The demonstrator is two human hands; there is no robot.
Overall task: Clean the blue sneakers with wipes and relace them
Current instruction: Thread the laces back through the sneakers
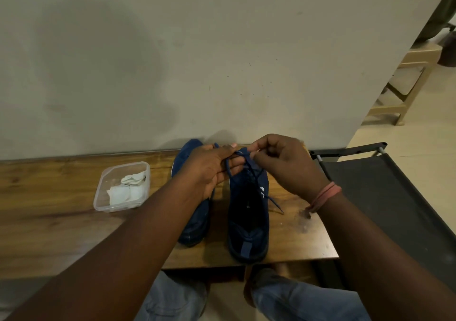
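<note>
Relacing step, judging by the hands; wiping looks done. Right sneaker sits near table front edge, left sneaker just beside it. Over the right one's front, left hand holds the blue lace w/ fingers curled round it; right hand pinches the other strand. Next: prob. thread the tip thru the next eyelet, keep tension even. Used wipes in tub, well to the left.

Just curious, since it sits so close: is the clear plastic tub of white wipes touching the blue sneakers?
Apart. In the head view, bare wooden table shows between the clear plastic tub and the nearer blue sneaker.
</note>
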